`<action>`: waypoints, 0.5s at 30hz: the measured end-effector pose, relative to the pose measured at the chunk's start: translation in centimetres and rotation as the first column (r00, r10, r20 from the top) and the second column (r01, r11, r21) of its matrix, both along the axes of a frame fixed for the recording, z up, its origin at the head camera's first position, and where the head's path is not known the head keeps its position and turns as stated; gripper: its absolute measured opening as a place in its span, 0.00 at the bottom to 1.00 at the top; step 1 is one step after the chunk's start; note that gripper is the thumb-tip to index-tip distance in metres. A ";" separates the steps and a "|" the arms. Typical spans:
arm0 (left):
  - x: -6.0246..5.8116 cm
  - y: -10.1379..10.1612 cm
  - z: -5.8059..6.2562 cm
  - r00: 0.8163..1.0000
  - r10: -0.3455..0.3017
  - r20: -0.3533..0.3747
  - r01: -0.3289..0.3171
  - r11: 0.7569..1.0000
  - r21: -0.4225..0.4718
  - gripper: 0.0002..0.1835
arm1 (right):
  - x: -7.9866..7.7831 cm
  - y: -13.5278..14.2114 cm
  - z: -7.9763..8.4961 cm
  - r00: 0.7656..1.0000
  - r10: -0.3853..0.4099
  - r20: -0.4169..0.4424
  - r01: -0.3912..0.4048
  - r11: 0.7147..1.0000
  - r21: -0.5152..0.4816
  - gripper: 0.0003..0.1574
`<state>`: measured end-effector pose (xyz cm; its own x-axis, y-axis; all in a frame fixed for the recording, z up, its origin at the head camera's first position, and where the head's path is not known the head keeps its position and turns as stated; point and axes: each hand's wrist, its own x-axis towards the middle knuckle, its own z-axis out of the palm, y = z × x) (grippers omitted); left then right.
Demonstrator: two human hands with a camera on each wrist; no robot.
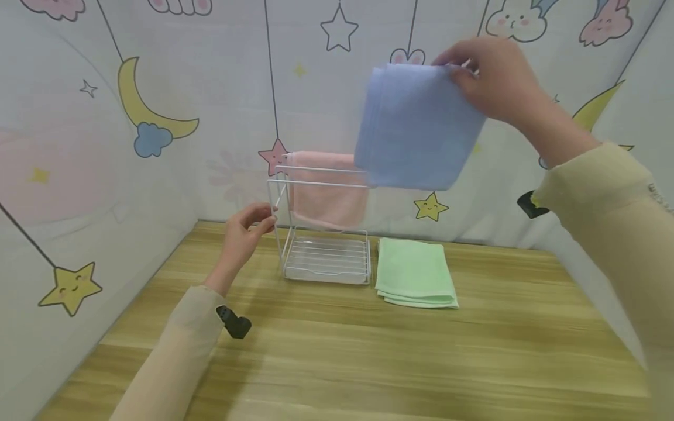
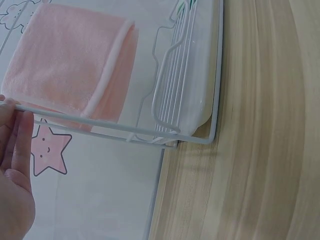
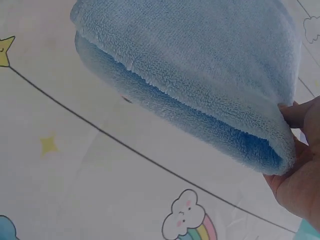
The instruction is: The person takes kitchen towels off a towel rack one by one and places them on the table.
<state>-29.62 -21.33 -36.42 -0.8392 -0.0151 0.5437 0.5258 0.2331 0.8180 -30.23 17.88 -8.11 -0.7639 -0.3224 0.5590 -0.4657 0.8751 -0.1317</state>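
A folded blue towel (image 1: 421, 128) hangs in the air from my right hand (image 1: 500, 79), which pinches its upper right corner. In the right wrist view the towel's (image 3: 190, 65) layers part along one edge, with thumb and fingers at the corner. My left hand (image 1: 246, 234) holds the left upright of a white wire rack (image 1: 326, 280). A pink towel (image 1: 326, 199) is draped over the rack's rear bar, seen also in the left wrist view as folded pink cloth (image 2: 75, 60). The blue towel overlaps the right end of the rack's top bars in the head view.
A folded green towel (image 1: 416, 272) lies on the wooden table (image 1: 368, 351), just right of the rack. Behind the rack rises a white cloth backdrop (image 1: 237, 76) printed with stars, moons and clouds. The rack's base holds a wire shelf over a white tray.
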 end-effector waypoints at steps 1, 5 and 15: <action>0.0 0.0 0.0 1.000 -0.002 -0.002 0.002 1.000 -0.001 0.12 | 0.0 0.7 -0.3 1.000 -0.003 0.004 0.003 1.000 -0.002 0.23; 0.1 -0.1 0.0 1.000 0.003 0.002 -0.003 1.000 -0.006 0.12 | 0.2 3.2 -1.7 1.000 -0.011 0.017 0.012 1.000 -0.006 0.22; 0.0 -0.1 -0.1 1.000 0.015 -0.008 -0.015 1.000 -0.018 0.13 | 1.1 7.6 -5.4 0.999 -0.021 0.044 0.018 0.998 0.055 0.18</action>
